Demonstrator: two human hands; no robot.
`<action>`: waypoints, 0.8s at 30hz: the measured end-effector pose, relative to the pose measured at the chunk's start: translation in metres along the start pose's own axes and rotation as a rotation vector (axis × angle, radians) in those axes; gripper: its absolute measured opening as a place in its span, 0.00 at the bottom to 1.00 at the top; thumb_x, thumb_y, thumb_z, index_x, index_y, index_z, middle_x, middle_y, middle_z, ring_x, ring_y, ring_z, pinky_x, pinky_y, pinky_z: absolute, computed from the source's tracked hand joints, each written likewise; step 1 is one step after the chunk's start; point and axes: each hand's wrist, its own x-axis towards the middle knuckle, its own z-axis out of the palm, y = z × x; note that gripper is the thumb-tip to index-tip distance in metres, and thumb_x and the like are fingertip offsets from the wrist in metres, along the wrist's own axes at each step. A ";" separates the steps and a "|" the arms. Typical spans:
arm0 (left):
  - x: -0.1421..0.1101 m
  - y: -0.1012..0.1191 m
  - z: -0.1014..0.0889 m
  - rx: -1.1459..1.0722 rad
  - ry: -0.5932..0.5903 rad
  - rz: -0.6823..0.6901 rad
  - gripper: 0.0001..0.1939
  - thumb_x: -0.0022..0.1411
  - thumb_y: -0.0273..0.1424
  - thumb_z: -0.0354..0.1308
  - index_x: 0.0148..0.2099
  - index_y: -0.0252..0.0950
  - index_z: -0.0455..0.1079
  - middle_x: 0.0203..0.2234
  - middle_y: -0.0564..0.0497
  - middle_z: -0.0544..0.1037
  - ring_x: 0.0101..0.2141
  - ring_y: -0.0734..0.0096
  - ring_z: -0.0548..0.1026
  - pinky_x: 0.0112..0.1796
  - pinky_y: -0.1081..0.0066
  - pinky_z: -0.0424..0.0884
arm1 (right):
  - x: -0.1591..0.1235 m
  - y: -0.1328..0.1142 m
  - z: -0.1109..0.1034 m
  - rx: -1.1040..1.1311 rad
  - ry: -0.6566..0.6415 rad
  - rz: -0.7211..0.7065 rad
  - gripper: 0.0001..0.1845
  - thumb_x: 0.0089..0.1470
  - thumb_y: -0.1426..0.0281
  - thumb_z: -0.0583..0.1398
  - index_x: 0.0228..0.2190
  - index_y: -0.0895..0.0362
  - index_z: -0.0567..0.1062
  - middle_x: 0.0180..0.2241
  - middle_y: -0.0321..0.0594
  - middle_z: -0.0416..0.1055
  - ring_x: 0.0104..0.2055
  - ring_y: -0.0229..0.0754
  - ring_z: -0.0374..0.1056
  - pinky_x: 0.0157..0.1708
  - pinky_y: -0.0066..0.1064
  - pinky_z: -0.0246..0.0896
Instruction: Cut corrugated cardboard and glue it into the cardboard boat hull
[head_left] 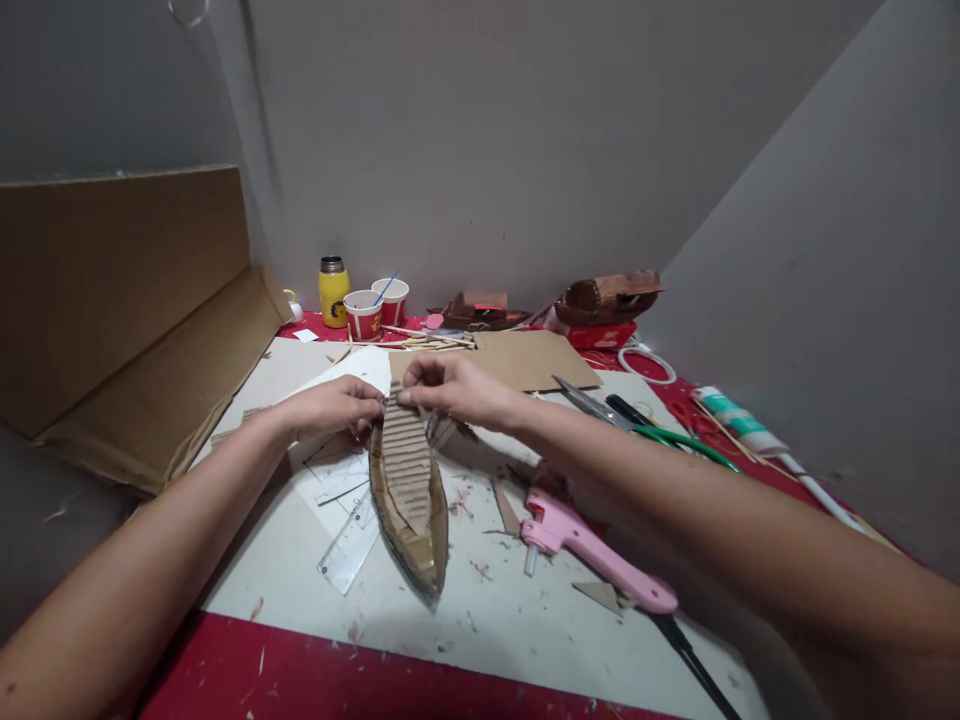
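A boat-shaped cardboard hull [439,540] stands on the white work board, its pointed end toward me. Inside it lies a strip of corrugated cardboard [405,460] with its ridges showing. My left hand [337,408] has its fingers closed at the far left edge of the boat. With thumb and fingers pinched, my right hand [454,390] grips the far end of the corrugated strip. The far end of the hull is partly hidden behind both hands.
A pink glue gun [592,550] and green-handled scissors [637,425] lie at right. A clear ruler [349,550] sits left of the boat. Paper cups [364,318], a yellow bottle [334,292] and model boats [607,298] stand at the back. A large cardboard sheet [135,300] leans left.
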 end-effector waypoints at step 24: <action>0.002 0.002 0.003 0.042 0.010 0.040 0.12 0.54 0.37 0.57 0.30 0.33 0.73 0.20 0.52 0.69 0.23 0.71 0.67 0.26 0.71 0.69 | -0.021 0.015 0.013 -0.506 -0.005 -0.279 0.08 0.53 0.76 0.62 0.25 0.57 0.68 0.24 0.31 0.65 0.28 0.35 0.60 0.30 0.27 0.54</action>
